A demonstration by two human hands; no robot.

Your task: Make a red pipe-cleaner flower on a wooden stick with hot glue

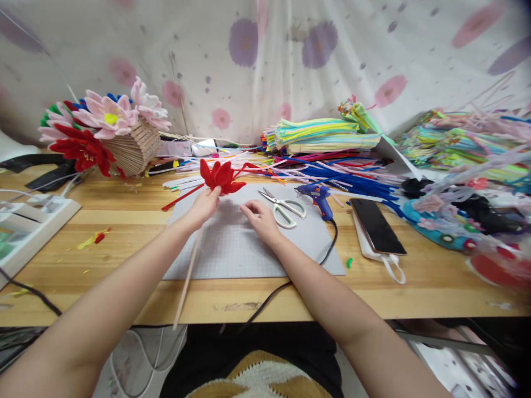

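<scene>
1. The left hand [205, 205] is closed, its thumb and fingers gripping a red flower [219, 177] at the base.
2. The flower is above the far part of a grey mat [232, 251], petals spread upward and outward.
3. A pale stick [188, 282] slants down from the left hand to the front edge of the worktop [124, 221].
4. The right hand [262, 220] is partly closed over the mat, fingers bent; whether its fingertips pinch anything thin, I cannot tell.
5. Scissors [279, 202] lie just beside the right hand, blades parted.
6. Beyond them is a blue glue gun [317, 193] with a black cord [335, 235].
7. A phone [377, 226] lies right of the mat.
8. Fuzzy craft stems [323, 132] are heaped behind; a woven basket [136, 146] with flowers stands at the left.
</scene>
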